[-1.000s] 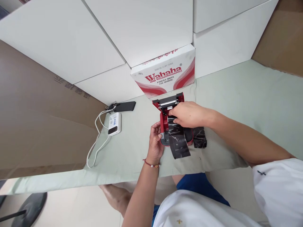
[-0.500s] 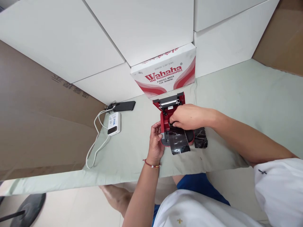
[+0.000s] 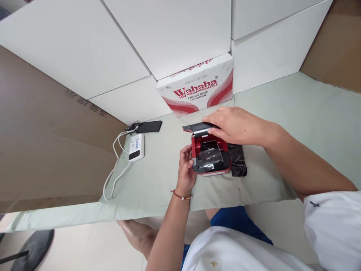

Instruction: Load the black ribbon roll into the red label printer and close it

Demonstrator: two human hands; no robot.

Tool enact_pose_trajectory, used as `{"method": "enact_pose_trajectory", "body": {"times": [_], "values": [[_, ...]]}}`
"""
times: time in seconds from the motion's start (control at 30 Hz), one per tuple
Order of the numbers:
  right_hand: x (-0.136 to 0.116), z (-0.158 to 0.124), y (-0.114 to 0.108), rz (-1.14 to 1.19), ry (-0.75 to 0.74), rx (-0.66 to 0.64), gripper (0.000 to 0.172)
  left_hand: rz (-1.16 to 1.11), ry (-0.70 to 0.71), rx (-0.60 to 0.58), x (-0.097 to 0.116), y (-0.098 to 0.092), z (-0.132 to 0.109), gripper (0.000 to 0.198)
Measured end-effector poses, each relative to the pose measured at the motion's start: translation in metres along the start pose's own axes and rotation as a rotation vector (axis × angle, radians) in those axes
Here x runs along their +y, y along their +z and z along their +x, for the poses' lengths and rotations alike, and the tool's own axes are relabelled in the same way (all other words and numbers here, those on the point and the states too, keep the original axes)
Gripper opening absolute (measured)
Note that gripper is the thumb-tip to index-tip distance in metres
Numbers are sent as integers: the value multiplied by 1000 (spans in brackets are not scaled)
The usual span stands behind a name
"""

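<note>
Your left hand (image 3: pixel 186 167): fingers half-curled, gripping side of red machine (image 3: pixel 226 159). Your right hand (image 3: pixel 235 123): fingers over part-open lid (image 3: pixel 199 129), thumb at its edge, grasping.

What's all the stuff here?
device: 1, red and black, on cloth
lid: 1, dark, over device
strip: 1, black, in device
sheet: 1, black, right of device
power bank: 1, white, left of device
cable: 1+, white, by power bank
slab: 1, black, behind power bank
box: 1, white and red, behind device
panels: 5, white, behind box
cardboard: 2, brown, left and right
cloth: 1, pale green, under device
base: 1, black, lower left
shirt: 1, white, lower right
shorts: 1, blue, bottom
bracelet: 1, red, left wrist
left hand: 1, on device's left
right hand: 1, on lid
</note>
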State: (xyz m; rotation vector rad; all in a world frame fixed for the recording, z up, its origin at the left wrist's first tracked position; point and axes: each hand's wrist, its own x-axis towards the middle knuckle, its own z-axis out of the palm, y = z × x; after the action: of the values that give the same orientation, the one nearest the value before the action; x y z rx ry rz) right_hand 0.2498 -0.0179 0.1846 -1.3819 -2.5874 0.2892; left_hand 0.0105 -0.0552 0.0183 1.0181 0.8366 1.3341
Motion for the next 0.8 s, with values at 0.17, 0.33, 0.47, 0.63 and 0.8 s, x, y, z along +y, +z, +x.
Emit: {"method": "enact_pose_trajectory", "body": {"times": [0.17, 0.33, 0.47, 0.63, 0.8], "values": [[-9, -11, -8, -48, -49, -202, 35, -51, 44, 6, 0, -1, -4, 66], [-18, -13, -7, -133, -104, -382, 25, 6, 101, -3, 4, 3, -8, 54], [-23, -12, -8, -169, -108, -407, 20, 65, 101, 18, 4, 7, -10, 47], [-27, -11, -1, -207, -112, -416, 17, 62, 130, 10, 5, 8, -9, 42], [-35, -9, 2, -240, -115, -383, 16, 44, 76, -33, 7, 1, -5, 34]]}}
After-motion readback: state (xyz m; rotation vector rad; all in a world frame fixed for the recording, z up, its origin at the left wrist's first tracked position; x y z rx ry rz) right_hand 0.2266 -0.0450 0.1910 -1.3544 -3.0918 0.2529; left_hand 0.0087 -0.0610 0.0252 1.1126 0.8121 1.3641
